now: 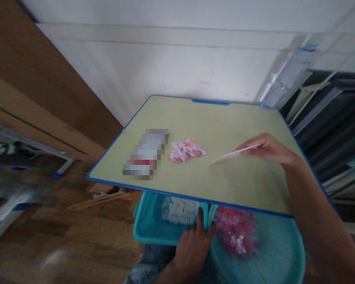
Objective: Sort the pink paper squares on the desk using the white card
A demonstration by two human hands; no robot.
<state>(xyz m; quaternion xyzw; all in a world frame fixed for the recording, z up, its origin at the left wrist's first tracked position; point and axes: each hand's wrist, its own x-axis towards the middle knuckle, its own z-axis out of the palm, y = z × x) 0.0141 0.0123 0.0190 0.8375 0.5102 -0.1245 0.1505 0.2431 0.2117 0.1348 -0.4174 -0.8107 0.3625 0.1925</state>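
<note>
My right hand (pixel 264 146) is over the right half of the small table, its fingers closed on a thin white flat sheet (pixel 235 153). The sheet is seen nearly edge-on and slants down toward the tabletop. Left of its tip lies a pile of small pink and white pieces (pixel 186 150). Below the table edge, my left hand (pixel 193 244) grips the rim of a teal rectangular basin (pixel 154 236), index finger and thumb on either side. Small white flat pieces (pixel 180 210) lie inside that basin.
The table (pixel 239 118) has a blue edge. A pixelated flat object (pixel 146 154) lies on its left side. A round teal basin (pixel 284 244) holds a shiny bag of pink pieces (pixel 236 228). A clear plastic container (pixel 290 75) leans by the white wall (pixel 180 67).
</note>
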